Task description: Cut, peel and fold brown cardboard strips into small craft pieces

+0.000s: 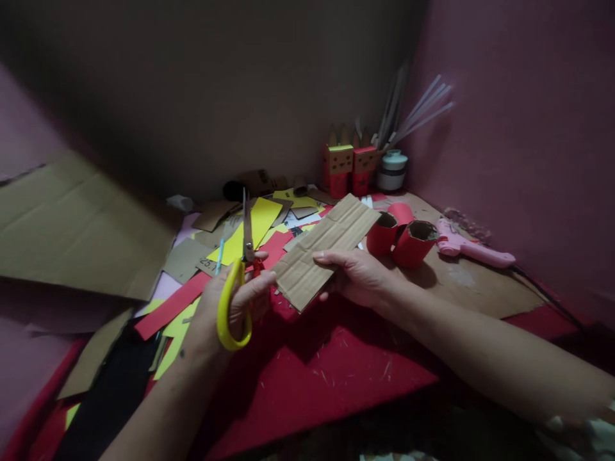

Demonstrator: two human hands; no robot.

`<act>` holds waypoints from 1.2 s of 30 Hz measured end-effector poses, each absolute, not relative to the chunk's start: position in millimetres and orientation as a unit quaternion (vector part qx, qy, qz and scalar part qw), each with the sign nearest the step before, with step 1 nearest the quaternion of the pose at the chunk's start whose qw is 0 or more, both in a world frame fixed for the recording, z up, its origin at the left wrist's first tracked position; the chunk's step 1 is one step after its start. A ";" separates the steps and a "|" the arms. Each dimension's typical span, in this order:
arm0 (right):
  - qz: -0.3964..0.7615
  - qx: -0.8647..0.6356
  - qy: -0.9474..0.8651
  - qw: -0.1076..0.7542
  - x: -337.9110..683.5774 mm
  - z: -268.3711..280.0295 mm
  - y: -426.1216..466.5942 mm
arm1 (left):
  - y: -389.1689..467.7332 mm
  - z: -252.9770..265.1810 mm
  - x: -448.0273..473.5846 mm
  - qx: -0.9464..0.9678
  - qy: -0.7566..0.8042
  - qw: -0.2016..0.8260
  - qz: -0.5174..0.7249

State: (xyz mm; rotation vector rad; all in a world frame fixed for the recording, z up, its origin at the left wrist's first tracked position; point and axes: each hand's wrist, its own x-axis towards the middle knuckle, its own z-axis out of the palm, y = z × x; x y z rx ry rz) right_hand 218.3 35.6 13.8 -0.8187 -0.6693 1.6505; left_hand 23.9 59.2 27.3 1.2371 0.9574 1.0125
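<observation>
A pair of scissors (234,301) with yellow and red handles is held in my left hand (240,298), blades pointing up and away. My right hand (358,275) grips a rectangular piece of corrugated cardboard (327,246), thumb on top and fingers beneath. The cardboard is tilted above the red table (336,390). My left fingertips are at its lower left corner; whether they press on it I cannot tell. Just beyond my right hand stand red cardboard tubes (416,244) with open tops.
A pink glue gun (475,248) lies at the right, its cord trailing off. Yellow paper (252,227), red strips and cardboard scraps spread over the left and back. Two red box figures (340,168) and a lidded jar (393,170) stand behind. A large cardboard sheet (81,224) leans at left.
</observation>
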 end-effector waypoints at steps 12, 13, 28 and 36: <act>0.643 -0.275 -0.396 0.595 218.3 3.0 27.4 | 48.0 34.6 25.4 0.511 0.367 0.610 0.483; 0.644 -0.273 -0.402 0.591 218.0 3.4 26.4 | 47.0 35.9 25.5 0.511 0.366 0.609 0.484; 0.735 -0.234 -0.314 0.554 214.0 7.9 23.6 | 37.6 44.5 29.2 0.520 0.425 0.527 0.520; 0.735 -0.233 -0.301 0.561 211.2 15.0 20.6 | 43.5 31.3 25.3 0.561 0.438 0.476 0.517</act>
